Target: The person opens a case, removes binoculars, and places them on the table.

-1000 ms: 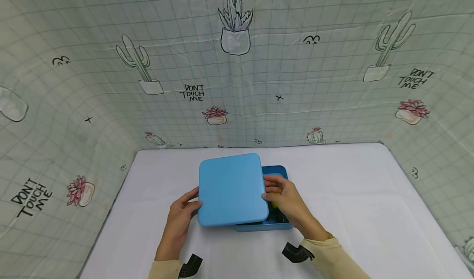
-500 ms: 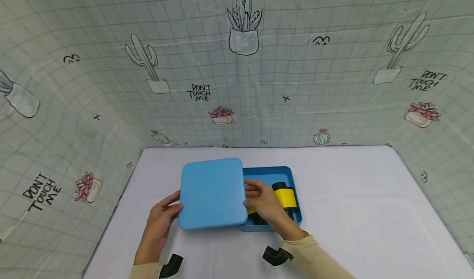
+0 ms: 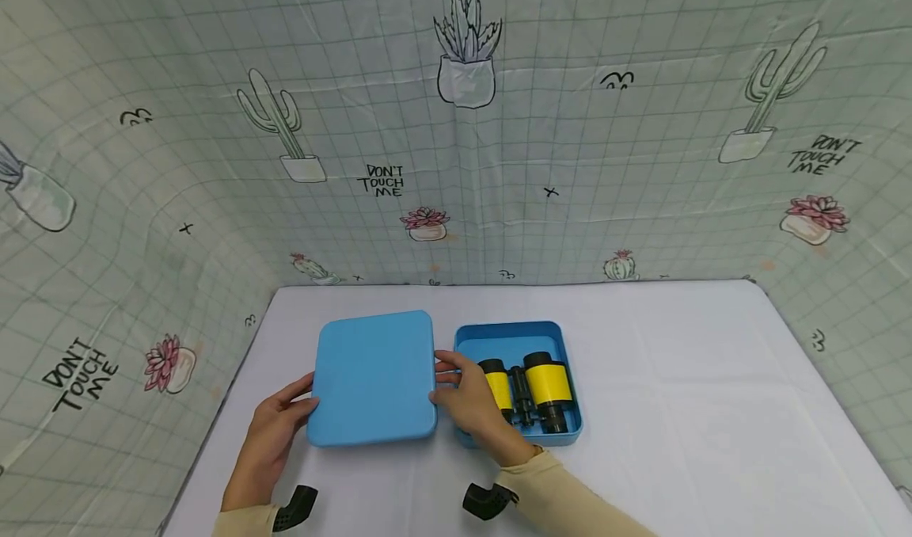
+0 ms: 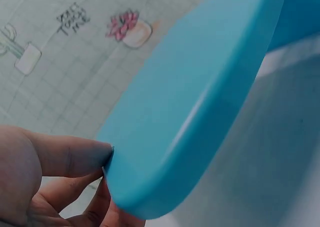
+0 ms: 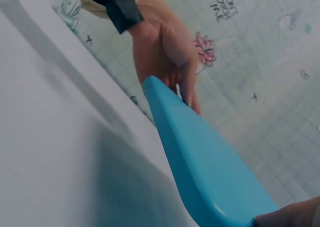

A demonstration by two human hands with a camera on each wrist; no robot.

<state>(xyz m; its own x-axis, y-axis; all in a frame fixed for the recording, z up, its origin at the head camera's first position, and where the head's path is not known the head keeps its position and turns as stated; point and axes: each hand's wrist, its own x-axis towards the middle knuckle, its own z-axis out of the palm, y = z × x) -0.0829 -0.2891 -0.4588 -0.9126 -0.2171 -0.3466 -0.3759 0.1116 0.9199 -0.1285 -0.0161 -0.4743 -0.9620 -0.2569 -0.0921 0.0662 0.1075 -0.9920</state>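
Observation:
Both hands grip a square blue lid [image 3: 374, 378] by opposite sides and carry it just above the table. My left hand [image 3: 269, 430] pinches its left edge, thumb on top and fingers beneath, as the left wrist view shows of the lid [image 4: 175, 102]. At the lid's right edge my right hand [image 3: 470, 398] pinches likewise and overlaps the left part of the open blue box [image 3: 516, 329]. Inside that box lies a pair of binoculars [image 3: 549, 382], black with yellow bands. In the right wrist view the thumb [image 5: 290, 216] presses the lid's near corner.
A white table [image 3: 684, 410] bears the box. Behind and beside it hangs a gridded cloth [image 3: 527, 141] printed with cacti and lettering. Black wrist-worn cameras [image 3: 490, 501] sit at both sleeves.
The lid has moved left with both hands, off the box and a little lower. The binoculars inside, mostly covered a second ago, are now largely exposed.

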